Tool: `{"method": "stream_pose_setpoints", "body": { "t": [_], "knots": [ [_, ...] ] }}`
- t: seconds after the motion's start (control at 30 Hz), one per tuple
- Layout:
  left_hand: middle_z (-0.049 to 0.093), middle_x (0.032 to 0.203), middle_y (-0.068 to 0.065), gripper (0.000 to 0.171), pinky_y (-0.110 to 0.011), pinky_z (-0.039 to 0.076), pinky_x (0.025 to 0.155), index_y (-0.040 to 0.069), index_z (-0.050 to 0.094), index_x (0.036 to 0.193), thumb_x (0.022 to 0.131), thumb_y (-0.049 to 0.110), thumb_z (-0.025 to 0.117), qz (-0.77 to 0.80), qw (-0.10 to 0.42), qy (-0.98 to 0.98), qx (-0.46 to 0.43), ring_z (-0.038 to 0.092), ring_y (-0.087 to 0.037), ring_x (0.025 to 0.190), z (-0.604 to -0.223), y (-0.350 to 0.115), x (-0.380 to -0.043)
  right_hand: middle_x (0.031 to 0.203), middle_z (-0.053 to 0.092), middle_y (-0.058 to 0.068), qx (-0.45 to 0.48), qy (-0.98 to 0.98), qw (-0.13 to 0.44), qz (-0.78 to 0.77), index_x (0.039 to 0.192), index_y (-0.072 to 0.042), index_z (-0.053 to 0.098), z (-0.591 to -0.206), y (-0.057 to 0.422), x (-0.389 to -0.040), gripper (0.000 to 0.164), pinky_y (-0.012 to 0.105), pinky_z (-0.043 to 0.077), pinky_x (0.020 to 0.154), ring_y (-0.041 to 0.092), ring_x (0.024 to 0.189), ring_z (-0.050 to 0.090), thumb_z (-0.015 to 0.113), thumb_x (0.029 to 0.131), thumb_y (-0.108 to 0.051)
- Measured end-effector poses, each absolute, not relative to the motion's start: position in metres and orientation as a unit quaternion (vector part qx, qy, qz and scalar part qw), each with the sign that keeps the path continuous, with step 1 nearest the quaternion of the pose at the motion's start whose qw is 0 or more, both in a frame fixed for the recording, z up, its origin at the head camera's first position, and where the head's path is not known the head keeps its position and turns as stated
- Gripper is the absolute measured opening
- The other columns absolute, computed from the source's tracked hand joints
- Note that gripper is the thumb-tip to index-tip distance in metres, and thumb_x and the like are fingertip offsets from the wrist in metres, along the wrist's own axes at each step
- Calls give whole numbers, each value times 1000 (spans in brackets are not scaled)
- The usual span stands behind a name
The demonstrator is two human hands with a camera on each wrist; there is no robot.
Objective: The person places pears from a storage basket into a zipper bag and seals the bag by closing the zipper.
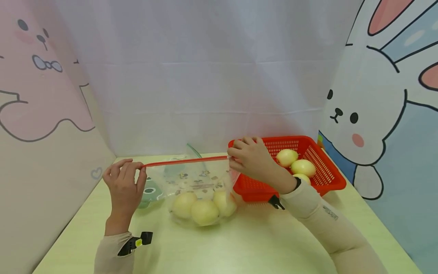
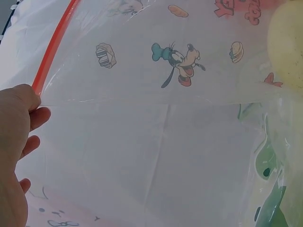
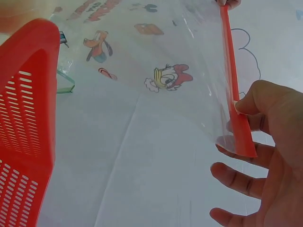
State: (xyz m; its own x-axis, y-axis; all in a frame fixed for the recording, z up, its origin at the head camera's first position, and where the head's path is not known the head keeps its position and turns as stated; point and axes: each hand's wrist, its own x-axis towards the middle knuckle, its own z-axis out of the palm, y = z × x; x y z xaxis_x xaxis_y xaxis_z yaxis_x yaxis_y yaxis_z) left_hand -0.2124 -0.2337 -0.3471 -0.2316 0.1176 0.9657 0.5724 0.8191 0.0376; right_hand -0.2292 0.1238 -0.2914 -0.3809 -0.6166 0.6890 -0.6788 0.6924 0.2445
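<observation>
A clear zip bag (image 1: 200, 182) with a red zip strip (image 1: 184, 161) and printed cartoon figures hangs upright between the two hands. Three pale yellow round fruits (image 1: 205, 212) lie in its bottom, at the tabletop. At the strip's left end, my left hand (image 1: 124, 184) pinches the corner between thumb and forefinger. My right hand (image 1: 253, 161) pinches the strip near its right end, beside the red basket; in the right wrist view its thumb is on a small white slider (image 3: 235, 107), and the other fingers spread away from the bag.
A red plastic basket (image 1: 328, 180) with several of the same fruits (image 1: 303, 168) stands at the back right, partly behind the right arm. Behind the bag lies a green pouch (image 1: 150, 192) with a printed eye. White curtain (image 1: 205, 76) closes off the table's back.
</observation>
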Motion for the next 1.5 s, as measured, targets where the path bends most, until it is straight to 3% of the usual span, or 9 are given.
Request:
{"method": "stream_pose_setpoints", "body": {
  "t": [0.57,0.77,0.83,0.93,1.03,1.2,1.3,1.4,1.5],
  "knots": [
    [63,80,-22,24,-65,25,83,-6,62,90,95,16,53,-199,565,-769,-223,53,-47,98,-348,-237,-211,80,57,2,374,-848,370,62,86,-16,64,-296,150,-232,4,50,43,74,28,79,54,68,88,-16],
    [63,87,-23,19,-59,30,82,-6,61,92,92,11,54,-237,540,-779,-214,54,-45,95,-351,-240,-208,82,59,3,375,-847,360,112,89,-13,64,-302,147,-233,3,45,43,69,26,76,53,67,87,-12],
    [63,94,-22,15,-47,36,88,-7,59,98,93,5,53,-285,503,-789,-208,56,-37,96,-356,-240,-206,83,61,2,370,-855,323,167,91,-10,63,-307,145,-233,5,42,44,70,24,75,53,66,87,-9],
    [65,100,-4,16,-24,39,90,-11,51,110,97,-3,50,-393,415,-795,-202,59,-12,100,-364,-238,-201,85,64,2,342,-864,230,289,95,-7,62,-314,144,-232,7,38,49,74,22,80,58,66,90,-7],
    [64,106,13,20,-15,38,87,-7,43,120,101,-6,43,-526,308,-761,-224,55,5,101,-374,-234,-198,89,67,3,301,-850,127,414,101,-5,62,-323,144,-232,9,34,52,72,21,82,63,66,93,-7],
    [62,114,12,28,-15,42,90,4,39,130,103,-4,39,-625,174,-705,-287,58,-1,106,-399,-230,-202,109,71,15,281,-784,-42,552,124,4,60,-341,144,-237,29,32,53,79,19,90,66,57,102,-15],
    [58,122,12,31,-16,45,91,-6,38,131,101,-5,46,-618,96,-727,-285,56,-1,114,-415,-229,-202,125,65,20,279,-741,-117,599,135,6,55,-351,144,-239,40,45,50,97,24,109,65,49,106,-22],
    [56,123,14,34,-16,45,91,-8,41,133,101,0,51,-603,35,-762,-234,53,2,116,-427,-229,-201,126,65,19,267,-710,-150,634,133,8,55,-359,143,-240,45,51,48,97,30,111,65,46,107,-27],
    [58,117,15,26,-15,44,91,-7,52,126,105,7,47,-606,15,-774,-180,54,4,111,-432,-228,-202,115,70,14,248,-672,-179,675,124,7,60,-362,141,-241,40,51,53,90,31,103,69,47,106,-28]
  ]
}}
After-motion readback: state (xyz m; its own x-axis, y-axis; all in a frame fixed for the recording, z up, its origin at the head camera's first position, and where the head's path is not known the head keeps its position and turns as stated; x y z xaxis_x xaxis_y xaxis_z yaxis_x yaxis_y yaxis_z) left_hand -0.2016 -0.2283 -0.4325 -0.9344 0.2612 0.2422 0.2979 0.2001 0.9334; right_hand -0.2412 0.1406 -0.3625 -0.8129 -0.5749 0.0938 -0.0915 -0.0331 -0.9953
